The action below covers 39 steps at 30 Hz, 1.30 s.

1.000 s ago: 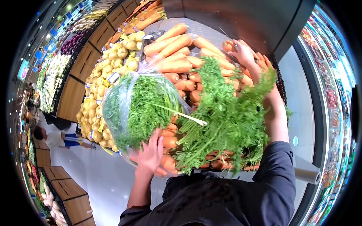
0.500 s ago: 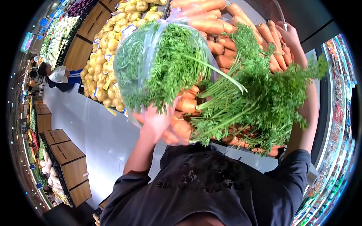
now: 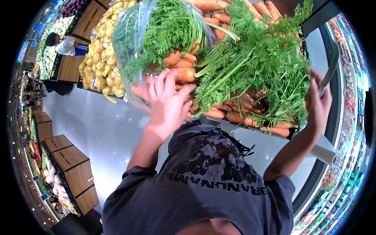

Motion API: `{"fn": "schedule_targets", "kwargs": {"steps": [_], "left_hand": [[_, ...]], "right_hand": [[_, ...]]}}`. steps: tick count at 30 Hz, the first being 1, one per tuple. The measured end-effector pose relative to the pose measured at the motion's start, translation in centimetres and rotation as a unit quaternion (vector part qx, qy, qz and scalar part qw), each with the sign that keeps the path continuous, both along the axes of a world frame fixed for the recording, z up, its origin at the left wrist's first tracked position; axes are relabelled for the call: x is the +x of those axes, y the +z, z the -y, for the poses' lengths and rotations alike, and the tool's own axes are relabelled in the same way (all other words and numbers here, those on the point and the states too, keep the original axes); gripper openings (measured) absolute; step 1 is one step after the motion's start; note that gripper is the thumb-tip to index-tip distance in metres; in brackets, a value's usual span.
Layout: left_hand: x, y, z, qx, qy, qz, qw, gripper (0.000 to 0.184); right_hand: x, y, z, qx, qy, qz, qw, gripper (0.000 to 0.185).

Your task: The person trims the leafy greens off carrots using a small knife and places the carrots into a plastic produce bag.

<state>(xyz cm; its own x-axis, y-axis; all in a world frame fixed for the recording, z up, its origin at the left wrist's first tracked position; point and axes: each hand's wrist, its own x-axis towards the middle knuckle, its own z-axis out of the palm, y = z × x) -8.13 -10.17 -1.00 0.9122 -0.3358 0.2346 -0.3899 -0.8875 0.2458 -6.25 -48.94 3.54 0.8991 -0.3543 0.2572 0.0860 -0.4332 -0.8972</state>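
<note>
While the bin's black edge [image 3: 254,129] runs close to the dark shirt [image 3: 219,199], pale floor [image 3: 94,113] spreads leftward. The left hand [image 3: 166,100], fingers loosely spread, touches a carrot [image 3: 186,75] by the plastic bag [image 3: 131,35]; the right hand [image 3: 319,101] grips a curved tool [image 3: 334,58] beside the carrot greens [image 3: 270,62].

Colour and pattern record:
- Carrots [image 3: 237,117]: orange.
- Carrot tops [image 3: 254,58]: bright green; stems [image 3: 219,64] paler green.
- Plastic bag [image 3: 127,35]: colourless, whitish highlights.
- Crate rim [image 3: 260,130]: black.
- Round produce [image 3: 111,81]: yellow-tan; labels [image 3: 94,81] white and blue.
- Shirt [image 3: 188,205]: dark grey; front print [image 3: 219,154] mottled black and lighter grey; lettering [image 3: 215,185] black.
- Floor [image 3: 100,121]: pale grey, tile-line grid.
- Drawer unit [image 3: 70,156]: wood brown, dark edging.
- Roll [image 3: 324,150]: white.
- Distant person's top [image 3: 65,46]: white; trousers [image 3: 81,49] blue, white-striped.
</note>
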Motion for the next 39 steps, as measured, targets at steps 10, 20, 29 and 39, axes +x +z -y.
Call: {"fn": "schedule_targets", "kwargs": {"steps": [10, 20, 29, 39], "left_hand": [[0.9, -2.2, -1.4, 0.095, -0.108, -0.065, 0.987, 0.049], [1.5, 1.1, -0.6, -0.026, -0.215, -0.107, 0.97, 0.049], [-0.8, 2.2, 5.6, -0.381, -0.274, -0.319, 0.823, 0.063], [-3.0, -2.8, 12.5, -0.414, -0.322, -0.319, 0.789, 0.069]], "right_hand": [[-8.9, -9.8, -12.8, 0.17, 0.136, -0.102, 0.971, 0.022], [-9.1, -9.9, -15.6, 0.158, 0.195, -0.024, 0.968, 0.029], [-10.7, -7.8, -13.8, 0.243, 0.146, 0.024, 0.959, 0.033], [-13.0, -6.0, -9.7, 0.231, 0.04, -0.051, 0.971, 0.041]]}}
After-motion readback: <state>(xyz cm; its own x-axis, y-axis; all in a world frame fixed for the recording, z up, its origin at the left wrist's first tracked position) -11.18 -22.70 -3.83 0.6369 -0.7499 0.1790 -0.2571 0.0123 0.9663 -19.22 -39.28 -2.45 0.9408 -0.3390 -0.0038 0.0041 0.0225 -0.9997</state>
